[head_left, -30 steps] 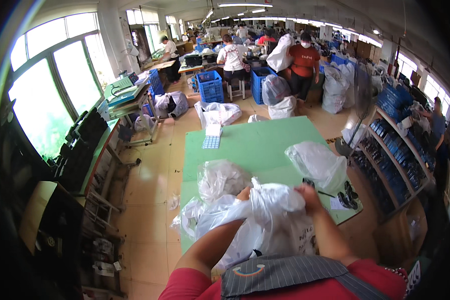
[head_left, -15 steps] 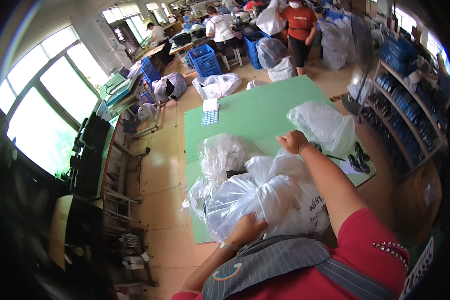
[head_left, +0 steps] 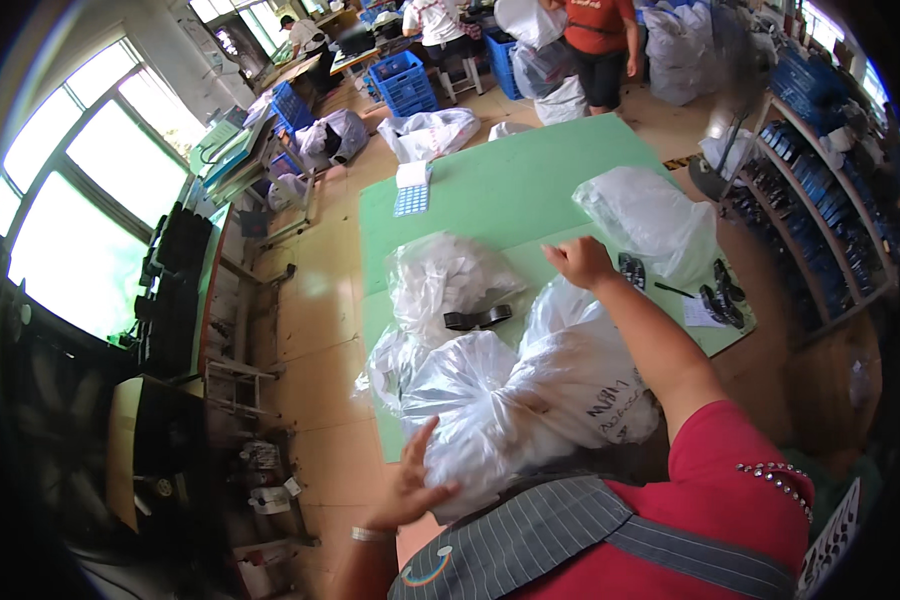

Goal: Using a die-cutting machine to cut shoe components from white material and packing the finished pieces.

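A large, full clear plastic bag (head_left: 470, 400) lies on the green table in front of me, gathered tight at its middle, with dark handwriting on its right side. My left hand (head_left: 410, 485) is open beside the bag's near left edge, thumb and fingers spread, holding nothing. Over the bag's far right end, my right hand (head_left: 580, 262) is closed with its fingers curled. What it holds, if anything, is hidden. A roll of black tape (head_left: 477, 318) lies beyond the bag, next to another stuffed clear bag (head_left: 440, 285).
The green table (head_left: 510, 165) also carries a blue-and-white pad (head_left: 412, 192), a loose clear bag (head_left: 650, 220), a pen (head_left: 674, 290) and small black parts (head_left: 722, 300). A rack (head_left: 820, 210) stands to the right. Blue crates (head_left: 402, 82) and a person in red (head_left: 598, 30) are beyond.
My left hand has let go of the bag and moved left, its fingers opening. My right hand has risen slightly, still closed. The black tape roll has come into fuller view.
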A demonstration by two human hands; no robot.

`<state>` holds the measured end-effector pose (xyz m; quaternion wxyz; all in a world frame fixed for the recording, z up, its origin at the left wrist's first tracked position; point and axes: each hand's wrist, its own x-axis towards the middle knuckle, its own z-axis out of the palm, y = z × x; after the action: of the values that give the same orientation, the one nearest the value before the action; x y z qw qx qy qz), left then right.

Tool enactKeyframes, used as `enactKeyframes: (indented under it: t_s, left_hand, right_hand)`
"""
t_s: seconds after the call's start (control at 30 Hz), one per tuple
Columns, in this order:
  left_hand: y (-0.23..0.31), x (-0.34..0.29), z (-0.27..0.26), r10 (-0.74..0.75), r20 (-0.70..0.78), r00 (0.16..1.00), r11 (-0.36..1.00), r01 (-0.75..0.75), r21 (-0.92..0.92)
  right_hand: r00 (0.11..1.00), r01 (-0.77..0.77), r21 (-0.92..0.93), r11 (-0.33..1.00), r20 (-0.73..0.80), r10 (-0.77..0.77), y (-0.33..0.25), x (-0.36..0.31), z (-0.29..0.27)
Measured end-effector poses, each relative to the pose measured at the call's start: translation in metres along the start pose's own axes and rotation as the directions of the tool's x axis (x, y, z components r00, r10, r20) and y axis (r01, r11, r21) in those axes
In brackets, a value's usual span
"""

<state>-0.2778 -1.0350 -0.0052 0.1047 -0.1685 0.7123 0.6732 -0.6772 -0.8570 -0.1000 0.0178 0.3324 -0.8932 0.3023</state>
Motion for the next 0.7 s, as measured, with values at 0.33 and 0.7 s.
enactKeyframes:
  t_s: [0.33,0.7]
  left_hand:
    - [0.027,0.134,0.016,0.106,-0.015,0.994,0.331,-0.050,-0.942]
    - [-0.026,0.175,0.071,0.584,0.136,0.801,0.578,-0.527,0.623]
  right_hand:
    - [0.941,0.310,0.286,0.907,0.042,-0.335,-0.137,-0.107,-0.102]
    - [0.811,0.585,0.157,0.796,-0.090,-0.578,-0.193,-0.087,-0.070]
